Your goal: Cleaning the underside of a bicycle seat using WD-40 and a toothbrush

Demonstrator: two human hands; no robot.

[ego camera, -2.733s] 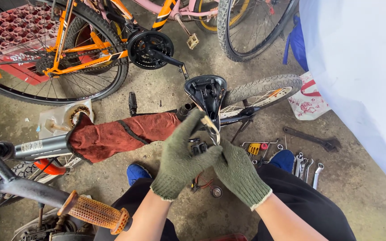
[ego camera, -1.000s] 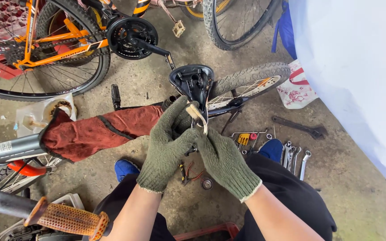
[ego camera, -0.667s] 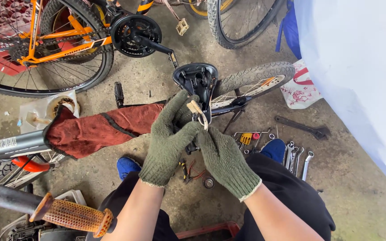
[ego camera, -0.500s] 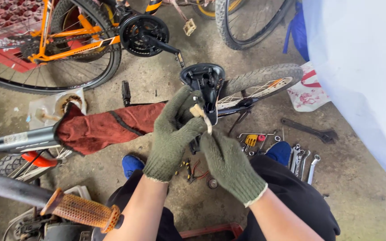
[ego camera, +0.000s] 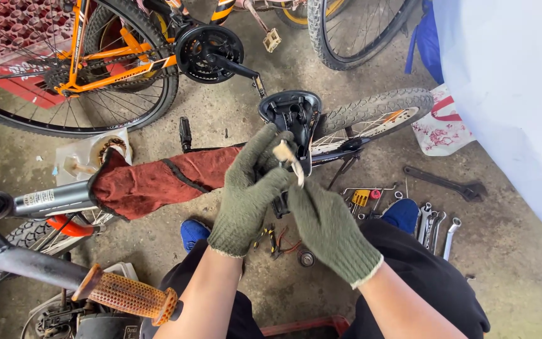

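Both hands wear green knit gloves. My left hand (ego camera: 250,185) reaches up to the underside of a black bicycle saddle (ego camera: 291,110) and grips it at the seat post. My right hand (ego camera: 327,223) sits just below and pinches a small pale strip (ego camera: 288,161) that runs up to the left fingers. A dark red cloth (ego camera: 158,182) is wrapped over the frame of the upturned bicycle. Its rear tyre (ego camera: 377,110) lies behind the saddle.
An orange bicycle (ego camera: 95,59) stands at the back left with a black chainring (ego camera: 208,53). Several spanners (ego camera: 434,223) and a long wrench (ego camera: 443,182) lie on the concrete at right. An orange handlebar grip (ego camera: 127,295) juts in at bottom left. White sheeting (ego camera: 515,94) fills the right.
The view shifted slightly while both hands stayed at the saddle. The right hand has drawn the pale strip a little lower and away from the left hand.
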